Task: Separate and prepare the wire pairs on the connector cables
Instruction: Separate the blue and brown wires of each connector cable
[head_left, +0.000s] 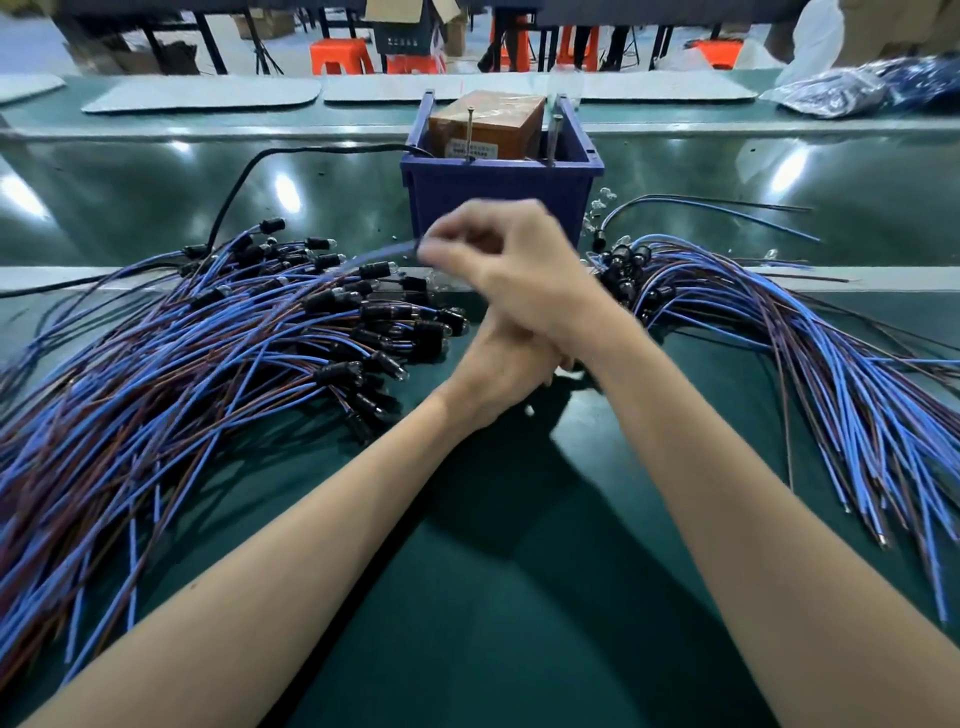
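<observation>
- Green matte tabletop (519, 597) is lying nearest, under both bare forearms.
- Left hand (493, 374) is sitting half hidden beneath the right wrist, fingers curling; I cannot tell whether it is gripping anything.
- Right hand (519, 260) is pinching a blurred blue wire (384, 253) that is stretching left.
- Blue-and-brown connector cables are lying in a left heap (208, 364) and a right heap (831, 364).
- Blue plastic bin (498, 187) is standing farthest, holding a brown box (488, 124).
</observation>
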